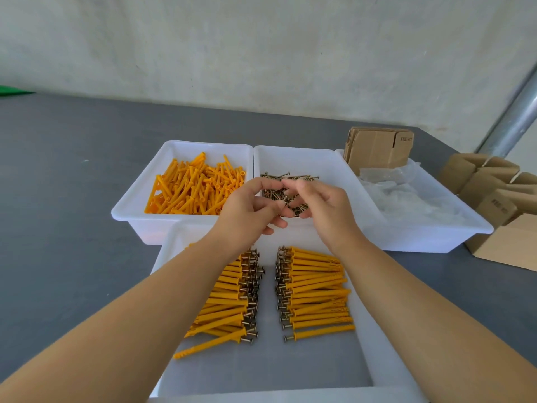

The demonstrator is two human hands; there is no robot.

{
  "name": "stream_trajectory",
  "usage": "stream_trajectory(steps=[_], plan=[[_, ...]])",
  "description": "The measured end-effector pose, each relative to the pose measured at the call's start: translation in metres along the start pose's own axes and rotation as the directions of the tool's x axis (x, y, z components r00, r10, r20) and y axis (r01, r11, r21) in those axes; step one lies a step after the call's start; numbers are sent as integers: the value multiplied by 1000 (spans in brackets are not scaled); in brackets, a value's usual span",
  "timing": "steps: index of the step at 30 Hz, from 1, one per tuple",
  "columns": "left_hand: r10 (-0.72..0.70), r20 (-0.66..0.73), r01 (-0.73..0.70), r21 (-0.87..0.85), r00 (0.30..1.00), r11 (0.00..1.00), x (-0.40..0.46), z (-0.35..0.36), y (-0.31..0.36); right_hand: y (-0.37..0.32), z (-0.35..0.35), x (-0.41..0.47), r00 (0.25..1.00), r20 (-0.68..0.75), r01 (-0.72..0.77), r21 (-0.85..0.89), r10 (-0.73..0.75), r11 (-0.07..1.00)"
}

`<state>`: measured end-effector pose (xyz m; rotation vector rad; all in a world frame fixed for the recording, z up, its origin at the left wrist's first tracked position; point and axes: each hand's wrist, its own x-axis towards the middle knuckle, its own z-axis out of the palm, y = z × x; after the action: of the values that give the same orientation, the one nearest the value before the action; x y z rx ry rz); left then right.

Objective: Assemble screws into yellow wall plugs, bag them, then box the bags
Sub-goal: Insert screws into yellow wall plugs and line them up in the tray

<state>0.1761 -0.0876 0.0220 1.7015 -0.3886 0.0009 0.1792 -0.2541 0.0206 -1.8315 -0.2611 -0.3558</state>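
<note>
Both my hands hover over the middle white tray (325, 170), which holds a pile of loose screws (290, 178). My left hand (250, 207) has its fingers curled, and a small screw (280, 203) shows pinched at its fingertips. My right hand (319, 205) is just beside it, fingers loosely bent down toward the screws, with nothing plainly held. Loose yellow wall plugs (194, 190) fill the left tray (136, 196). The near tray (366, 338) holds two rows of plugs with screws in them, a left row (229, 303) and a right row (316, 295).
The right tray (453, 228) holds clear plastic bags (406, 196) and flat cardboard (377, 149) leaning at its back. Folded and open cartons (494, 193) stand at the far right on the grey table (72, 199). A metal pipe (514, 112) rises at the right.
</note>
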Motion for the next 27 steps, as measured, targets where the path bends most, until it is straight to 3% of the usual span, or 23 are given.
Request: stream_trajectory(steps=[6, 11, 18, 20, 23, 27], plan=[[221, 163, -234, 71, 962, 970, -6, 4, 14, 1, -10, 5, 960, -270, -55, 65, 71, 996], [86, 370, -65, -67, 925, 996, -16, 13, 19, 7, -16, 8, 927, -351, -86, 137, 130, 987], [-38, 472, -84, 234, 881, 969, -21, 24, 11, 8, -17, 11, 920, -345, -130, 174, 184, 976], [-39, 521, -207, 405, 853, 890, -23, 29, 9, 9, -18, 12, 922, -338, -132, 183, 188, 974], [-82, 608, -421, 634, 790, 648, -24, 34, 7, 7, -18, 11, 920, -334, -142, 199, 204, 970], [-132, 652, -525, 699, 747, 486, -26, 41, 3, 8, -18, 10, 923, -326, -145, 205, 207, 968]])
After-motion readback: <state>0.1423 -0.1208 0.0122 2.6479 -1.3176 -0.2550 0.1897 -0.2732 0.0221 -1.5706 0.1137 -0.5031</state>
